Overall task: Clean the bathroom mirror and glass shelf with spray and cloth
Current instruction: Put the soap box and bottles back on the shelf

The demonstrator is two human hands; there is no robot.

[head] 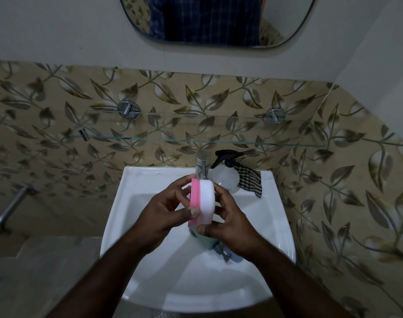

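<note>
Both hands hold a pink-and-white sponge (pixel 204 200) upright over the white sink (pixel 138 191). My left hand (pixel 166 214) pinches its pink side with thumb and fingers; my right hand (pixel 228 221) grips the white side. A clear spray bottle (pixel 224 175) with a black trigger head stands on the sink's back rim, right of the tap (pixel 202 165). A dark checked cloth (pixel 251 180) lies beside the bottle. The glass shelf (pixel 195 138) runs along the tiled wall above the sink. The mirror (pixel 218 19) hangs higher up, reflecting a checked shirt.
Two chrome brackets (pixel 128 110) (pixel 274 115) fix the shelf to the leaf-patterned tiles. Bluish crumpled material (pixel 218 247) lies in the sink bowl under my right hand. A metal wall tap (pixel 10 210) sticks out at the left. A wall corner closes in at the right.
</note>
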